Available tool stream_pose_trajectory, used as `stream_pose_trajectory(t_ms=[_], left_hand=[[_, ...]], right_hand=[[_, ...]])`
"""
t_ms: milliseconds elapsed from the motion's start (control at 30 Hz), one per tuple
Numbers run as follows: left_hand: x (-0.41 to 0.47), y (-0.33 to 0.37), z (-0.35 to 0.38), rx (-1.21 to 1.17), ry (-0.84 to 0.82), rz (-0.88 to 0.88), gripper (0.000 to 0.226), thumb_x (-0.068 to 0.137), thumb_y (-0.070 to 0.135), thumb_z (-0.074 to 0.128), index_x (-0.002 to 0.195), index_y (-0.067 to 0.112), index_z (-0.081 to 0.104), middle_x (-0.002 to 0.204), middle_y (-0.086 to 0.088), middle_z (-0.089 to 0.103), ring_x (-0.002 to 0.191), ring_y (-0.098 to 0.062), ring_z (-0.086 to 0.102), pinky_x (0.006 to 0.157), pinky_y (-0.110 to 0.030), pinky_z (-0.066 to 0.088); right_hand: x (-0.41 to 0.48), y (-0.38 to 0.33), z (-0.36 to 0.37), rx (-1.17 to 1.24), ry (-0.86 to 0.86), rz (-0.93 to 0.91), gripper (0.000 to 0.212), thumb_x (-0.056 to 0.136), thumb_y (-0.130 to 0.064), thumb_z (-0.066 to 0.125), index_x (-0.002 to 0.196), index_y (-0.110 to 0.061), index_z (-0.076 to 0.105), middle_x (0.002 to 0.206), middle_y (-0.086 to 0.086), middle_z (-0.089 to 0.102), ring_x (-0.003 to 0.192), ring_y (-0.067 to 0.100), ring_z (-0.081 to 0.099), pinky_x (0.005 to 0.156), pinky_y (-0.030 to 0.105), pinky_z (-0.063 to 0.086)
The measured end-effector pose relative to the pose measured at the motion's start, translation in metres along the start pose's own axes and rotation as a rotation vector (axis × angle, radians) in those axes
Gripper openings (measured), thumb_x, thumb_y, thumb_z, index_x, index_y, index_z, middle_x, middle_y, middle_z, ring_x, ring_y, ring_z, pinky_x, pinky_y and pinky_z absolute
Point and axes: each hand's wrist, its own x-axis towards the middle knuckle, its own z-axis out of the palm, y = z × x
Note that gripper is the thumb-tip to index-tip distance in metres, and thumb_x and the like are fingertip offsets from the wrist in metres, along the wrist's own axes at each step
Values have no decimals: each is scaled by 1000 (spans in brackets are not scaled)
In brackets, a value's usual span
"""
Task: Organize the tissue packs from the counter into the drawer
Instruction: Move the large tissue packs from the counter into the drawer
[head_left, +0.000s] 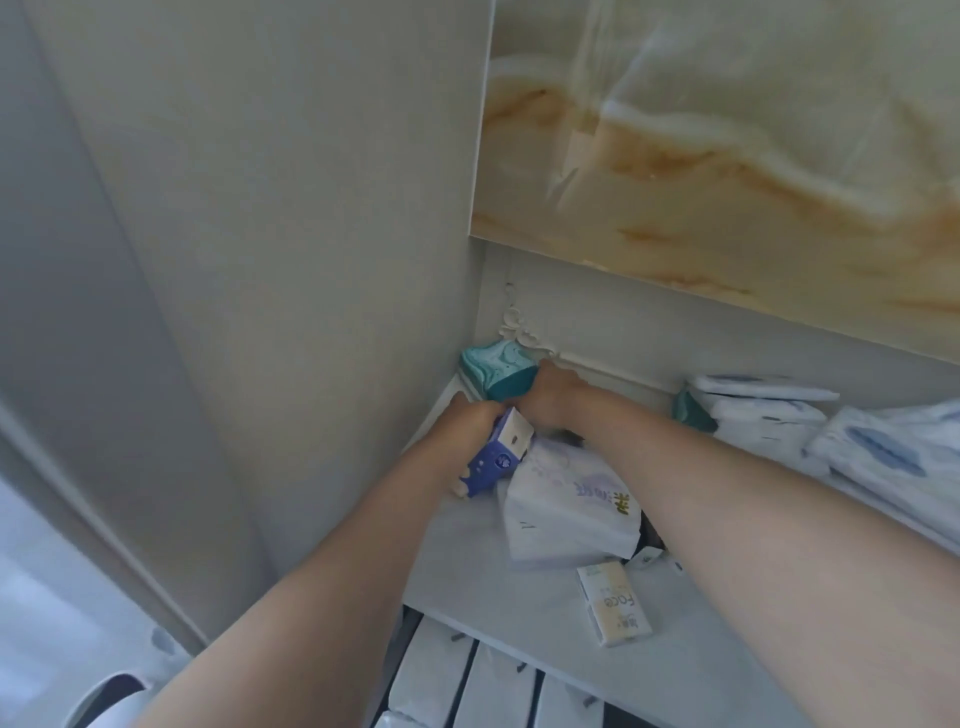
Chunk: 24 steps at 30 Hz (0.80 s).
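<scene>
While both arms are reaching into the far left corner of the counter (467, 571), the left hand (470, 415) is gripping a blue-and-white tissue pack (498, 457), its fingers curling round the pack's upper end so that the pack is hanging tilted down toward six o'clock, just above the counter top. The right hand (553, 392) is closing on the right end of a teal tissue pack (498, 371), which is sitting pushed into the corner at twelve o'clock of the blue pack, against the grey side wall (285, 208); most of that hand's fingers are hiding behind the pack, so only the grasp on its end is showing. A large white tissue pack (566, 504) is lying flat on the counter just under the right forearm, at about four o'clock of the left hand and touching the blue pack's lower edge. A small yellow-and-white pack (613, 603) is lying at six o'clock of the large one, near the counter's front edge. Off at three o'clock, a pile of white packs (769, 415) is leaning along the back ledge, with a second teal pack (688, 413) peeking out at its left side. Down at six o'clock of the frame, the drawer (397, 654) is standing open below the counter, with white packs (431, 670) lining up inside it in rows.
</scene>
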Motion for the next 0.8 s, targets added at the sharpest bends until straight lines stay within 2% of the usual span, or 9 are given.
stream_pose_trajectory(t_ms=[100,200,267,333,400,500,633,700,800], left_hand=[[1,4,2,36,-88,11,19,97,10,47,81,10,58,77,-11,57,65,-22,52,59,-28,39],[-4,9,1,39,-92,97,16,89,-1,46,92,12,56,76,-11,57,64,-22,53,58,-25,38],[-9,10,-1,-11,-85,149,28,83,-3,50,88,24,53,80,-11,60,70,-24,59,67,-31,45],[-13,13,-3,-64,-55,205,35,75,1,56,91,32,51,89,-8,65,80,-26,64,77,-36,50],[-12,17,-4,-59,0,317,47,67,11,57,108,34,53,101,-2,68,93,-20,66,91,-40,54],[-17,29,-2,-9,109,415,66,68,27,62,132,29,45,120,0,63,105,-18,64,95,-46,53],[-64,48,4,18,268,406,70,94,32,56,154,20,21,146,-15,35,125,-29,48,102,-32,41],[-82,46,6,48,271,397,69,96,32,55,154,21,19,144,-13,32,125,-28,47,94,-24,37],[-115,38,5,85,198,419,59,82,43,66,135,25,46,130,-7,47,115,-25,55,95,-32,48]], right_hand=[[2,7,6,134,10,-6,47,87,-48,62,124,-18,57,124,5,63,108,23,61,91,32,51],[-1,16,6,312,94,43,91,72,-47,79,146,-17,35,131,3,58,118,24,57,92,30,46],[-4,20,0,314,169,22,107,66,-42,86,152,-19,26,134,7,55,124,28,53,99,33,46],[-10,22,-10,269,269,-31,97,53,-49,86,137,-27,46,125,10,58,117,31,56,97,36,50],[-18,25,-19,257,362,-103,82,39,-59,78,115,-36,56,110,7,63,104,30,60,88,37,54],[-48,27,-33,276,446,-197,88,42,-58,78,124,-36,55,109,5,59,104,27,56,88,35,50],[-111,28,-35,385,484,-274,90,59,-33,87,139,-29,47,120,0,53,114,19,50,94,32,44],[-145,32,-29,442,493,-292,88,59,-31,86,138,-29,48,122,-5,54,115,17,53,96,34,48],[-192,41,-18,607,487,-284,84,62,-25,86,136,-31,48,118,-21,52,110,5,55,92,25,51]])
